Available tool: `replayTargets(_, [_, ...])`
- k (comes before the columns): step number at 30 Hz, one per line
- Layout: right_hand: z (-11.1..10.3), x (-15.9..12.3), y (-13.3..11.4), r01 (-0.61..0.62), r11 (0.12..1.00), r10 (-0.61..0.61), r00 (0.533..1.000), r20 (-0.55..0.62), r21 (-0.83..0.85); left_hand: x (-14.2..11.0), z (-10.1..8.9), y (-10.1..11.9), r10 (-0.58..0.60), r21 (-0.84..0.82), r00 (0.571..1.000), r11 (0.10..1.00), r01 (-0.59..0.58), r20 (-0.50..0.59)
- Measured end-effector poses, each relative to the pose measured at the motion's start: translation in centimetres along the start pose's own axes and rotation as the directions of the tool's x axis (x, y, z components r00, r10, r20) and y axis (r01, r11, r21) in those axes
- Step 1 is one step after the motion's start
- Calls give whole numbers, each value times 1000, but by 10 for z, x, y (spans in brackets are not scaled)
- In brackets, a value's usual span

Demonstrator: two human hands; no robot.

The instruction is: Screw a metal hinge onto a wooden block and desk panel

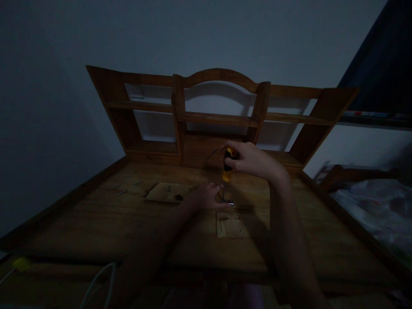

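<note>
Gripping the yellow-and-black plastic-handled screwdriver near its top, the right hand was clenched round the handle and held the tool almost upright over the brown wooden desk top. Its thin metal shaft ran down to a small shiny metal fitting lying on the wood, just above a pale square recess cut in the boards. The left hand rested flat beside the tip, fingers close against the fitting; whether they pinched it or only steadied it could not be told in the dim light. A second pale, flat wooden patch lay to the left, with a few dark specks on it, too small to identify. Behind stood the arched wooden shelf unit against the grey wall.

To do this step well, it seemed wise to keep the shaft square to the fitting, press down firmly along the handle while turning, and keep the steadying fingers clear of the tip in case it slipped.
</note>
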State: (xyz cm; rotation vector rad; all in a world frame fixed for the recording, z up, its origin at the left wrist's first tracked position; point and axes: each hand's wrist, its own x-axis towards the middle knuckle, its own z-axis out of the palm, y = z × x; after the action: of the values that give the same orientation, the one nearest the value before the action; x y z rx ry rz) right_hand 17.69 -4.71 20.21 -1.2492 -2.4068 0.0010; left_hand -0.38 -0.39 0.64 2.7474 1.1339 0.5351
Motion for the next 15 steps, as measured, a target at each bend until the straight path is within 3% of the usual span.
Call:
replayTargets(3, [0,0,-1,15,1000,-15,1000,-18,-17,0,0,0,-2,2,1000,1000,2,-15])
replayTargets(9, [8,3,-5,-161,946,125,982,-140,-280,-1,-1,1,10,14,999,1000,-9,-32])
replayTargets(15, [0,1,-5,-80,989,75,996,-40,-122,-1,0,0,14,22,999,1000,-13,-33])
